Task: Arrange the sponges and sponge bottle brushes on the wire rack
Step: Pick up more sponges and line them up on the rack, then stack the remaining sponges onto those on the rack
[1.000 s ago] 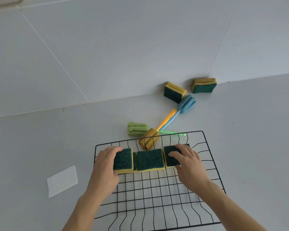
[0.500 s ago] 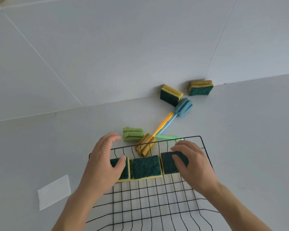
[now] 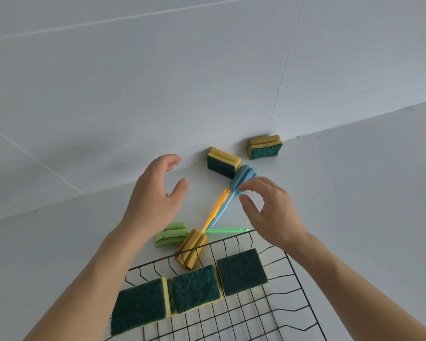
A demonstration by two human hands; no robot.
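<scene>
Three green-and-yellow sponges [image 3: 196, 287] lie side by side along the far end of the black wire rack [image 3: 296, 279]. Beyond the rack lie three sponge bottle brushes: yellow [image 3: 192, 247], green [image 3: 171, 233] and blue [image 3: 242, 177], their handles crossing. Two more sponges stand by the wall, one [image 3: 223, 162] touching the blue brush head, the other [image 3: 265, 146] further right. My left hand [image 3: 155, 195] hovers open above the counter, left of the brushes. My right hand [image 3: 268, 207] hovers open, its fingertips close to the blue brush head; I cannot tell whether they touch.
The pale counter [image 3: 367, 193] meets a tiled wall [image 3: 207, 70] just behind the two standing sponges. The rack runs off the bottom edge of the view.
Both hands left the sponges on the rack and moved forward toward the brushes and wall. The view shifted, so the rack now sits lower in the frame.
</scene>
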